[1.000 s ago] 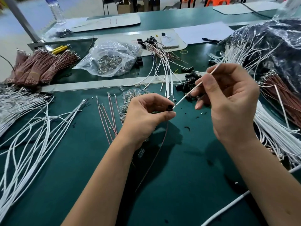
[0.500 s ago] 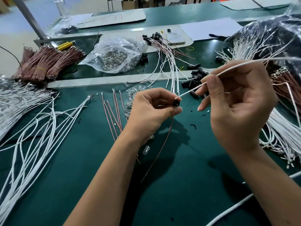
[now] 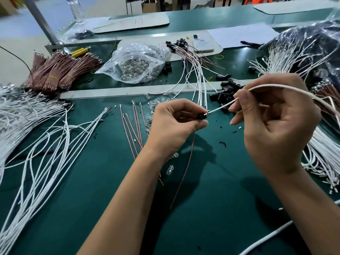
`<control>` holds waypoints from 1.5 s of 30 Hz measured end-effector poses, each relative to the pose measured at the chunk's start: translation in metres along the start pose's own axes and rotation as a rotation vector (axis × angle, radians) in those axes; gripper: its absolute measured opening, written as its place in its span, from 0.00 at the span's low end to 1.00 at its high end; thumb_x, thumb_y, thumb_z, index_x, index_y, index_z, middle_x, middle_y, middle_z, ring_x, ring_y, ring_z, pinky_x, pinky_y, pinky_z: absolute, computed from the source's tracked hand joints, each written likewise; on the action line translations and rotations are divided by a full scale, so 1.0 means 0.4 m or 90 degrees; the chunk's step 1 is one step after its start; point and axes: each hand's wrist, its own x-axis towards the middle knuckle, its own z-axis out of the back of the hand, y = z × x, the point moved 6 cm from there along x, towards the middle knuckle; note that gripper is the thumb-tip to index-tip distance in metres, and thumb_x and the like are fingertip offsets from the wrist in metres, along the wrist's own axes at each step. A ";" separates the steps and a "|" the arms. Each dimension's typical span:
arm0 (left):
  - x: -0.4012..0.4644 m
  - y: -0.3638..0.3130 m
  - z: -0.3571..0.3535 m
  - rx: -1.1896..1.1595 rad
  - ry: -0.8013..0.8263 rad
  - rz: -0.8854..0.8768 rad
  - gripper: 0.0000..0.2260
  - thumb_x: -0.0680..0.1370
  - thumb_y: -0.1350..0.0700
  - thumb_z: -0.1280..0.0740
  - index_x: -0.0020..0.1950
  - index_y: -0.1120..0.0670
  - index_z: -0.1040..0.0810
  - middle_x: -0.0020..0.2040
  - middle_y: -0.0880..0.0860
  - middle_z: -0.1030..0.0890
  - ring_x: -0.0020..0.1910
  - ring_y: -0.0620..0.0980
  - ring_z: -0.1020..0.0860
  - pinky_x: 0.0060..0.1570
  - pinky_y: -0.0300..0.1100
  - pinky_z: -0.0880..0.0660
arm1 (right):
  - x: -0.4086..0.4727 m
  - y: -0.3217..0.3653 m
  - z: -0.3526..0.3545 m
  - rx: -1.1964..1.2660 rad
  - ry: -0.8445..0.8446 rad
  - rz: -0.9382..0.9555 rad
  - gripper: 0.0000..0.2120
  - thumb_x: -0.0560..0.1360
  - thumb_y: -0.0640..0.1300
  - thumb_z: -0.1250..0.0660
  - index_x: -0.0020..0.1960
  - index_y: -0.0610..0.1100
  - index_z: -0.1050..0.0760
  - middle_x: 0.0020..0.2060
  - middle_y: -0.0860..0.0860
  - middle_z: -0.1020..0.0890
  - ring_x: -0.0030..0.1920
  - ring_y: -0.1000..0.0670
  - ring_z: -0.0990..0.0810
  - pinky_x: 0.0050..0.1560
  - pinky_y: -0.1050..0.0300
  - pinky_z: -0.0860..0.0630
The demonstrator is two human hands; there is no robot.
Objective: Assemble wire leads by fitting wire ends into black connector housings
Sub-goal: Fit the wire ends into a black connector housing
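Black connector housing (image 3: 202, 115) sits pinched between the thumb and forefinger of the left hand (image 3: 174, 126), held above the green work mat (image 3: 211, 208), its open face turned toward the right hand (image 3: 276, 124). A thin brown wire (image 3: 185, 172) hangs from under the left hand down to the mat; it looks already seated in the housing, though the fingers hide the joint.

The step in hand is fitting the second lead. The right hand's thumb and forefinger pinch a white wire (image 3: 220, 107) a little back from its tip, the other fingers loosely curled, and the wire loops up and over that hand toward the pile of white leads (image 3: 322, 153) at the right. Its tip is at the mouth of the housing, touching or just entering; whether it has gone in at all is too small to tell.

The next move probably calls for a straight push along the wire's own line, with the left hand bracing the housing, until the terminal locks. Because the grip is set back from the tip, the wire could buckle if pushed off-axis.

Spare black housings (image 3: 226, 92) lie just beyond the hands.
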 end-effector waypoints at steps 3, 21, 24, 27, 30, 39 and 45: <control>0.001 -0.001 0.003 0.008 -0.004 -0.001 0.13 0.68 0.72 0.22 0.43 0.55 0.15 0.39 0.52 0.14 0.40 0.45 0.17 0.43 0.35 0.22 | -0.004 -0.006 -0.003 -0.011 0.012 -0.004 0.03 0.83 0.38 0.31 0.53 0.40 0.25 0.42 0.44 0.20 0.37 0.49 0.15 0.31 0.54 0.20; 0.001 0.000 0.002 0.108 -0.012 -0.019 0.10 0.69 0.69 0.21 0.45 0.57 0.14 0.40 0.54 0.14 0.38 0.46 0.19 0.43 0.40 0.21 | -0.019 -0.069 -0.035 0.000 0.110 -0.116 0.03 0.82 0.40 0.29 0.49 0.42 0.19 0.38 0.48 0.16 0.36 0.47 0.14 0.34 0.53 0.17; 0.000 -0.002 0.003 0.113 -0.017 -0.016 0.10 0.69 0.69 0.21 0.44 0.56 0.14 0.40 0.55 0.14 0.38 0.46 0.19 0.43 0.42 0.21 | -0.017 -0.071 -0.034 0.008 0.110 -0.117 0.04 0.82 0.41 0.29 0.49 0.42 0.19 0.37 0.49 0.16 0.35 0.47 0.14 0.34 0.52 0.17; -0.001 -0.004 0.003 0.126 -0.013 -0.015 0.09 0.69 0.68 0.21 0.45 0.57 0.14 0.39 0.54 0.14 0.37 0.45 0.20 0.41 0.40 0.22 | -0.017 -0.070 -0.036 0.010 0.111 -0.113 0.02 0.82 0.40 0.29 0.50 0.44 0.18 0.38 0.49 0.16 0.36 0.48 0.14 0.36 0.53 0.16; -0.003 -0.007 0.000 0.137 -0.013 -0.018 0.09 0.69 0.69 0.21 0.44 0.58 0.14 0.39 0.53 0.14 0.36 0.45 0.20 0.40 0.39 0.22 | -0.018 -0.072 -0.033 0.002 0.098 -0.114 0.02 0.81 0.41 0.28 0.50 0.43 0.18 0.38 0.50 0.15 0.37 0.49 0.13 0.36 0.53 0.16; -0.004 -0.005 -0.004 0.138 -0.015 -0.020 0.09 0.69 0.69 0.22 0.45 0.59 0.14 0.38 0.51 0.15 0.35 0.43 0.21 0.39 0.35 0.24 | -0.024 -0.081 -0.039 0.052 0.080 -0.186 0.03 0.80 0.39 0.27 0.49 0.40 0.18 0.37 0.46 0.15 0.37 0.46 0.13 0.36 0.54 0.16; -0.003 -0.002 0.002 0.132 -0.029 -0.024 0.09 0.69 0.70 0.22 0.46 0.60 0.14 0.40 0.54 0.14 0.38 0.45 0.19 0.43 0.37 0.22 | -0.032 -0.092 -0.044 0.021 0.105 -0.201 0.03 0.79 0.37 0.27 0.48 0.38 0.18 0.35 0.46 0.15 0.36 0.47 0.13 0.37 0.53 0.16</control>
